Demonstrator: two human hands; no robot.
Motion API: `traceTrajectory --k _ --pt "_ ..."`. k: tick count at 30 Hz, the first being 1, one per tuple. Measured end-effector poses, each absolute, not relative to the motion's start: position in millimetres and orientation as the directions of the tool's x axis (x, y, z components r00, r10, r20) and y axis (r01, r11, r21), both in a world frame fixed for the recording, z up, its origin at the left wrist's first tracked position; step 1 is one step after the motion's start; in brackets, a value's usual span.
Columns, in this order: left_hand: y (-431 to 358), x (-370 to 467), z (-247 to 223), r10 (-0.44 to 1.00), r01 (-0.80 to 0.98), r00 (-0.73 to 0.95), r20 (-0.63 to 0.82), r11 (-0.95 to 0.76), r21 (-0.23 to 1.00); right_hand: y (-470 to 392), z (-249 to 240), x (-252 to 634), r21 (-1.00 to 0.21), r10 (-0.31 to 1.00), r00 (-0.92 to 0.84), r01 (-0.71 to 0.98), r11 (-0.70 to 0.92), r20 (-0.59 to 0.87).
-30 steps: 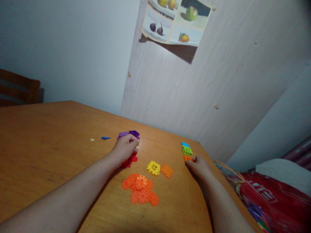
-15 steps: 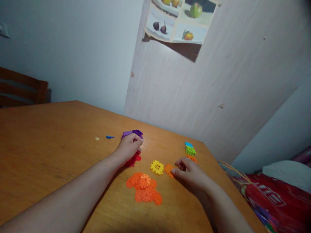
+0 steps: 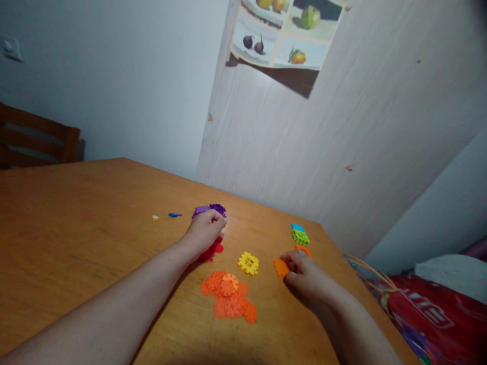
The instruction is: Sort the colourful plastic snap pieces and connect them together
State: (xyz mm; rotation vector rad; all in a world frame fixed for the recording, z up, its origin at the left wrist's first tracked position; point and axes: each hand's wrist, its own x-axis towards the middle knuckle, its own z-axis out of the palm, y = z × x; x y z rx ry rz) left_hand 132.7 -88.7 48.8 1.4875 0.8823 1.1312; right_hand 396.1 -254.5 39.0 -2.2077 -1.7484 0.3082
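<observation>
My right hand (image 3: 300, 266) has its fingers on an orange square piece (image 3: 280, 267), gripping its right edge at the table's right part. My left hand (image 3: 210, 225) is closed beside the purple pieces (image 3: 217, 208) and above red pieces (image 3: 214, 250); what its fingers hold, if anything, is hidden. Between the hands lies a yellow square piece (image 3: 248, 263). Nearer to me is a pile of round orange-red pieces (image 3: 230, 296). Another orange piece (image 3: 303, 249) is partly covered behind my right hand, below green pieces (image 3: 300, 237) and a blue one (image 3: 298, 228).
A small blue item (image 3: 175, 215) and a pale item (image 3: 155, 218) lie left on the wooden table (image 3: 95, 213). A chair (image 3: 40, 137) stands at the far left. A red bag (image 3: 429, 304) is beyond the right edge. A wall stands behind.
My right hand has taken hold of the orange square piece, which has moved right, away from the yellow one. My left hand stays beside the purple pieces. The view has shifted slightly.
</observation>
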Motion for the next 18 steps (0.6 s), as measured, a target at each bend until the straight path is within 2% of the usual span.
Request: traceTrajectory --k 4,11,18 --pt "-88 133 50 0.936 -0.027 0.279 0.217 -0.218 0.976 -255 39 391 -0.352 0.935 0.354 0.876 -0.329 0.01" --pt "-86 133 46 0.934 0.013 0.29 0.211 -0.225 0.974 -247 33 382 -0.308 0.913 0.406 0.873 -0.378 0.031" --pt "-81 135 42 0.933 0.022 0.286 0.216 -0.232 0.972 -246 27 396 -0.418 0.9 0.433 0.827 -0.376 0.047"
